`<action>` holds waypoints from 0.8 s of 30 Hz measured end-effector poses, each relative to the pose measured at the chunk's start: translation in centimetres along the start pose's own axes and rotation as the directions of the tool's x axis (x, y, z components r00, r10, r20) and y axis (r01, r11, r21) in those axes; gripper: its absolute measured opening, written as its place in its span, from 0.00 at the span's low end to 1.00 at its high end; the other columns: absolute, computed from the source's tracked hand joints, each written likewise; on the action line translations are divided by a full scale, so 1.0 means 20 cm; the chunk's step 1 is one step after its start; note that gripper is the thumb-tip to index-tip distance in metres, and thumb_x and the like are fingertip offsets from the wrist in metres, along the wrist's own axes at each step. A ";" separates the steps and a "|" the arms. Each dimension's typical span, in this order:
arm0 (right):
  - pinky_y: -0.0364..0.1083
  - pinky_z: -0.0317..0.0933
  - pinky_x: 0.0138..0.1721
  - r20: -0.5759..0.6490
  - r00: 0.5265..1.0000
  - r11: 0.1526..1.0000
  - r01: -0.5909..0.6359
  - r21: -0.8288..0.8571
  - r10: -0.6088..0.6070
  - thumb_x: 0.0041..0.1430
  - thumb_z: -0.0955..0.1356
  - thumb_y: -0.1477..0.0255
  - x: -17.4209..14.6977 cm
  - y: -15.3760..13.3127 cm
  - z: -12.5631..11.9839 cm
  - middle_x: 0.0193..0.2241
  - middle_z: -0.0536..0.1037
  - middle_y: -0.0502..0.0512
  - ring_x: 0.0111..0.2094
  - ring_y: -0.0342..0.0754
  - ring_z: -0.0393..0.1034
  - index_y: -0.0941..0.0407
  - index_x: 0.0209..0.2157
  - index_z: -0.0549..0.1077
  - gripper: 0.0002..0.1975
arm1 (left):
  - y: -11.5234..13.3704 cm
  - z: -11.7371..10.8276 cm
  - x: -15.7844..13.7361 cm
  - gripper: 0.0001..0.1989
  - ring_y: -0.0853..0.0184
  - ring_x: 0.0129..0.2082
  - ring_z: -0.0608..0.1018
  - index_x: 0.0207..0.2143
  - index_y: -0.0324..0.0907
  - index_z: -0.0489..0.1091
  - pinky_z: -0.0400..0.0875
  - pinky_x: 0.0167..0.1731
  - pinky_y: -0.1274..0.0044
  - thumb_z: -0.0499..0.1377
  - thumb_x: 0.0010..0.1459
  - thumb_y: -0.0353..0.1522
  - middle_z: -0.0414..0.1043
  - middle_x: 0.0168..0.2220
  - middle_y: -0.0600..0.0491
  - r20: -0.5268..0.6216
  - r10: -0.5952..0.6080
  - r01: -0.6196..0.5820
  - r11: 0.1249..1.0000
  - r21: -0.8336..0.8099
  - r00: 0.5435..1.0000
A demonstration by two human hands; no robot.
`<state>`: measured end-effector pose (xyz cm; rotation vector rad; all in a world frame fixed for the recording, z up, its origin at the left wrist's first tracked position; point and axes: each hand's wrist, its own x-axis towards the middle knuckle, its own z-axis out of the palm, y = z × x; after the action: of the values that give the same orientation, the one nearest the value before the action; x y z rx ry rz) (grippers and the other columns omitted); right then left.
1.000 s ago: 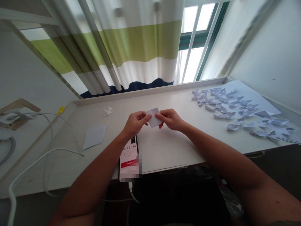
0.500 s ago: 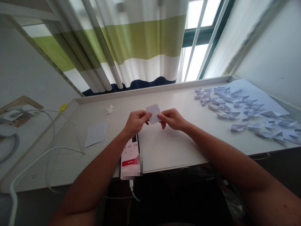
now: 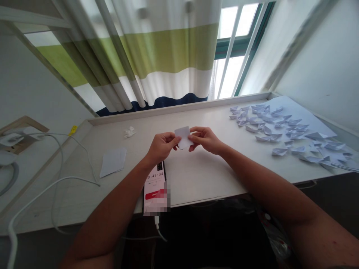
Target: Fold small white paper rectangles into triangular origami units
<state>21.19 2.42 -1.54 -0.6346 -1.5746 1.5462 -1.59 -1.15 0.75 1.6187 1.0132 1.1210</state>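
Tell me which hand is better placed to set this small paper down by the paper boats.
Probably the right hand: it holds the right edge of the small paper, on the same side as the paper boats. The left hand holds the opposite edge, farther from them.

Both the left hand [image 3: 162, 147] and the right hand [image 3: 206, 140] were bare, as were the left arm [image 3: 112, 209] and right arm [image 3: 272, 190], each slim at the wrist and broader toward the elbow. Small spots [image 3: 333, 243] marked the right arm. Whether the black area [image 3: 210, 239] between them was clothing or shadow was unclear.
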 end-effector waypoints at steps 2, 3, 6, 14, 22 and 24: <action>0.48 0.82 0.32 -0.026 1.000 0.996 -0.014 0.084 0.017 0.55 0.83 0.55 0.00 0.00 0.00 0.31 0.87 0.54 0.26 0.49 0.84 0.57 0.48 0.79 0.27 | -0.01 0.00 0.01 0.20 0.67 0.26 0.79 0.41 0.39 0.83 0.78 0.30 0.73 0.76 0.54 0.44 0.83 0.29 0.50 -0.030 0.009 -0.012 0.997 -0.081 1.000; 0.48 0.82 0.32 -0.036 0.999 0.992 -0.022 0.121 0.026 0.55 0.83 0.57 0.00 0.00 0.00 0.31 0.87 0.53 0.26 0.49 0.84 0.57 0.48 0.79 0.25 | -0.01 0.00 0.01 0.19 0.67 0.26 0.79 0.43 0.39 0.83 0.78 0.31 0.73 0.76 0.54 0.42 0.83 0.29 0.51 -0.038 0.019 -0.023 0.994 -0.111 0.999; 0.48 0.82 0.33 -0.028 0.998 0.977 -0.048 0.209 0.055 0.57 0.80 0.63 0.00 -0.01 0.00 0.28 0.85 0.52 0.26 0.49 0.84 0.57 0.42 0.79 0.17 | -0.01 0.01 0.01 0.11 0.66 0.31 0.80 0.39 0.40 0.85 0.79 0.34 0.72 0.72 0.56 0.38 0.83 0.32 0.50 -0.045 0.057 -0.062 0.989 -0.135 0.997; 0.48 0.82 0.37 -0.033 0.997 0.983 -0.066 0.174 0.072 0.57 0.82 0.59 0.00 -0.01 0.00 0.29 0.84 0.52 0.29 0.48 0.84 0.58 0.37 0.79 0.19 | 0.04 0.00 -0.02 0.08 0.66 0.32 0.80 0.34 0.41 0.86 0.79 0.39 0.71 0.65 0.59 0.33 0.83 0.33 0.49 0.012 0.051 -0.051 0.998 -0.026 0.999; 0.48 0.82 0.38 -0.044 0.998 0.998 -0.032 0.057 0.035 0.56 0.83 0.57 0.00 0.00 0.02 0.34 0.88 0.57 0.32 0.48 0.85 0.60 0.46 0.82 0.25 | -0.01 0.00 0.00 0.17 0.67 0.30 0.81 0.45 0.39 0.82 0.81 0.36 0.72 0.74 0.56 0.38 0.78 0.29 0.54 0.000 0.024 -0.024 0.999 -0.048 1.000; 0.47 0.82 0.38 -0.047 0.998 0.999 -0.030 0.043 0.032 0.56 0.82 0.57 0.00 0.00 0.02 0.34 0.87 0.57 0.32 0.48 0.85 0.60 0.44 0.83 0.24 | -0.01 0.00 0.00 0.16 0.68 0.30 0.81 0.44 0.38 0.82 0.81 0.36 0.72 0.74 0.56 0.38 0.79 0.30 0.54 0.011 0.015 -0.015 0.999 -0.049 1.000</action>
<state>20.86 2.20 -1.41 -0.6697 -1.4993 1.5719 -1.63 -1.05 0.58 1.5948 0.9607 1.1366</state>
